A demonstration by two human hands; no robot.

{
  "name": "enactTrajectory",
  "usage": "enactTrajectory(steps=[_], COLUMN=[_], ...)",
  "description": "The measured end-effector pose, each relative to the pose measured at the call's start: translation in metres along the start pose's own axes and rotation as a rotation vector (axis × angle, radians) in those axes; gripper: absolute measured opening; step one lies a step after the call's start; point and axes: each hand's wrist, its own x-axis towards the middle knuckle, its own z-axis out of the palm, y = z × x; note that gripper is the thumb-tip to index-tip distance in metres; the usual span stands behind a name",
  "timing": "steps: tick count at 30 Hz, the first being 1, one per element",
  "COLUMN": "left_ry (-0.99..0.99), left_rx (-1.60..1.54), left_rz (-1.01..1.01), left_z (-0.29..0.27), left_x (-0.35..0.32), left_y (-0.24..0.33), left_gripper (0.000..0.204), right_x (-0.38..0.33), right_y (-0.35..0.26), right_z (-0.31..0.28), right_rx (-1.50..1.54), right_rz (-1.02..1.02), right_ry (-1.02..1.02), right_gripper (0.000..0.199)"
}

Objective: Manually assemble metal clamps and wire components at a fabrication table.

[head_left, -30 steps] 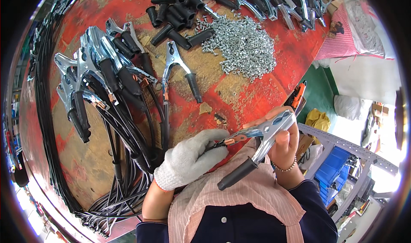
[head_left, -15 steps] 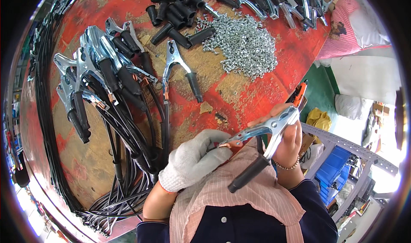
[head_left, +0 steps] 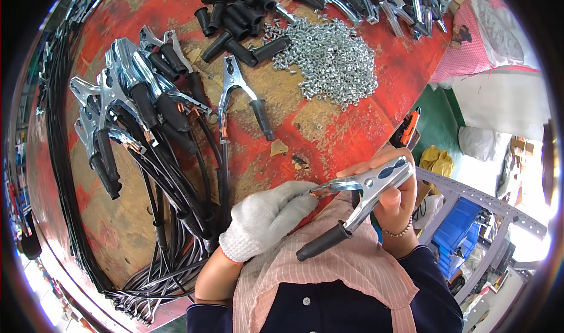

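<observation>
My bare right hand [head_left: 396,198] grips a silver battery clamp [head_left: 369,187] near its jaws, above my lap. One clamp arm wears a black sleeve [head_left: 324,242] pointing down to the left. The other arm runs to my left hand [head_left: 267,218], in a white knitted glove. Its thumb and fingers pinch that arm's end, where a bit of copper shows; the rest is hidden under the glove. On the table another clamp [head_left: 231,80] lies with a black cable attached. Left of it is a heap of cabled clamps [head_left: 123,74].
Small silver screws or nuts [head_left: 335,63] are piled on the worn red table [head_left: 370,127]. Loose black sleeves [head_left: 235,19] and more clamps [head_left: 405,4] lie at the back. Black cables [head_left: 61,174] run along the left. An orange-handled tool [head_left: 412,126] is at the right edge, beyond blue bins [head_left: 461,227].
The battery clamp has turned in my hands: its jaws have dropped slightly and its sleeved arm has swung left. My right fingers have shifted on the jaws. The left hand keeps its pinch.
</observation>
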Motion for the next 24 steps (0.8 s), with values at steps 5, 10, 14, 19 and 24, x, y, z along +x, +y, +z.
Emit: enactTrajectory(steps=[5,10,14,19,24], left_ry=[0.064,0.077,0.055,0.066,0.096], left_rx=[-0.012,-0.013,-0.050,-0.048,-0.139], left_rz=[0.064,0.039,0.014,0.008,0.097], left_z=[0.004,0.004,0.003,0.001,0.008], left_x=[0.003,0.003,0.003,0.002,0.005], left_y=[-0.005,-0.005,-0.003,0.003,-0.004], left_gripper=[0.031,0.030,0.031,0.030,0.030], right_x=[-0.003,-0.003,-0.004,-0.005,-0.004], right_y=[0.001,0.001,0.000,-0.001,0.002], right_z=[0.001,0.006,0.009,0.008,0.006], right_rx=[-0.110,-0.100,-0.053,-0.097,-0.153], right_rz=[-0.027,-0.058,-0.030,-0.049,-0.122], right_ry=[-0.025,-0.012,0.030,0.018,-0.033], right_gripper=[0.057,0.057,0.058,0.057,0.054])
